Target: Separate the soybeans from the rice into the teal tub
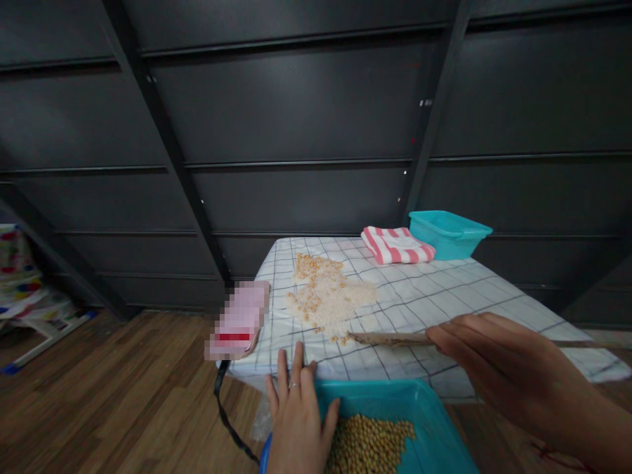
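Observation:
My right hand point(513, 375) is closed around a long, thin wooden stick point(390, 338). The stick's wider left end touches the cloth beside a spread-out heap of pale rice-like grains point(336, 303) mixed with yellow kernels point(309, 264). My left hand point(299, 411), a ring on one finger, lies over the left corner of a teal plastic basin point(370, 388). Its fingers are stretched out and apart, with the thumb over the basin's inside. Greenish-brown beans point(370, 438) fill part of the basin, which stands at the table's front edge.
A white checked cloth point(415, 293) covers the table. At its back right are a folded pink-and-white striped towel point(397, 245) and a second teal basin point(447, 234). A blurred pink object point(241, 313) and a black strap point(224, 408) are at the left edge. Dark wall panels point(296, 105) stand behind.

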